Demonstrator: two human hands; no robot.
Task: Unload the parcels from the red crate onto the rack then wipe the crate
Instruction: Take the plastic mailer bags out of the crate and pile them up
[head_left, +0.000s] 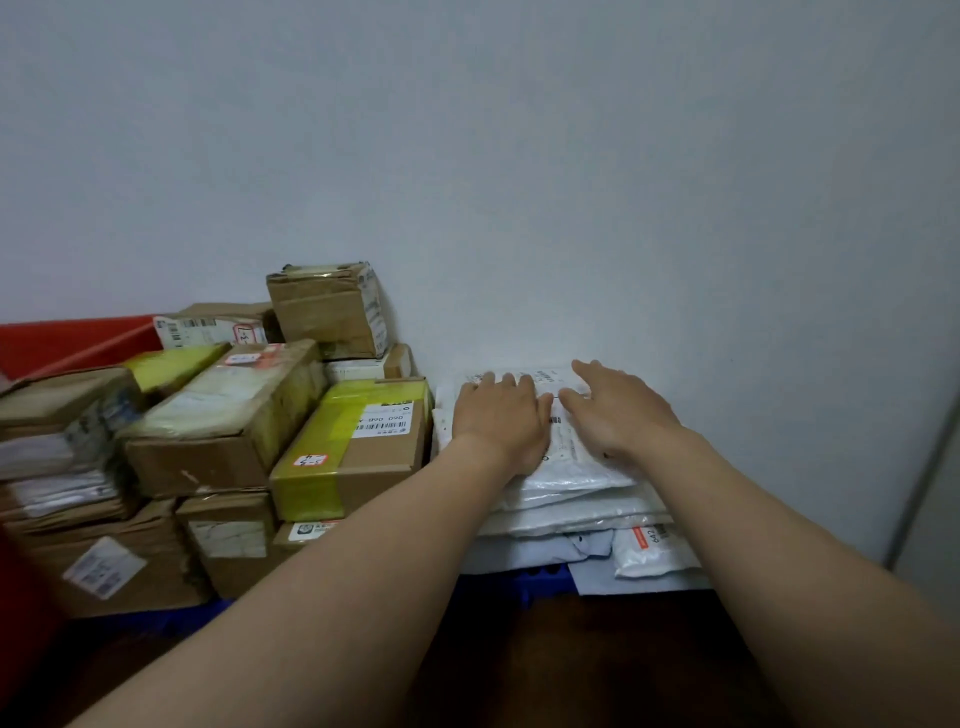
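The top parcel (571, 470) is a white plastic mailer with a printed label. It lies uppermost on a stack of white mailers (582, 512) at the right of the blue rack (498, 581). The left hand (498, 415) and right hand (621, 413) rest flat on it, fingers extended, gripping nothing. Taped cardboard boxes (223, 431) stand just left. The red crate (62, 340) shows far left, against a pale wall (519, 156).

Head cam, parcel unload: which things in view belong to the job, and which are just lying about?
Job: left hand and right hand, both flat on the top white plastic mailer bag; stack of white mailer bags under it; brown cardboard boxes; blue plastic rack; red crate wall.
Background: pale grey wall; grey door frame at the right.
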